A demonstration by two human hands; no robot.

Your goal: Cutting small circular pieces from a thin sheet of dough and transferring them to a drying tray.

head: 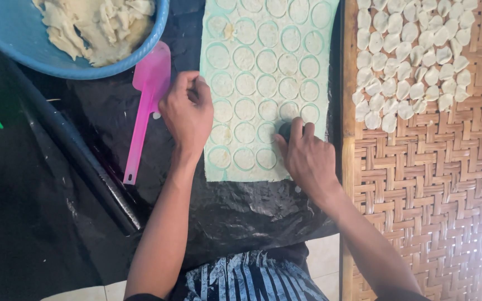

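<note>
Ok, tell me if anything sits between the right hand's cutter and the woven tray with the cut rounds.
Nothing visible does: past the right hand and its dark cutter lies only the dough sheet edge, then the woven tray.

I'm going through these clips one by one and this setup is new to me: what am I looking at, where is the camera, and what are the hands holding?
There is no machine. One head-worn camera looks down at a person's two bare hands. A rolled dough sheet, scored with rings, lies on black plastic sheeting. The right hand presses a small dark round cutter into it; the left hand rests at the sheet's edge, curled. Nearby are a pink spatula, a blue bowl of dough, and cut dough discs on a woven bamboo tray.
</note>
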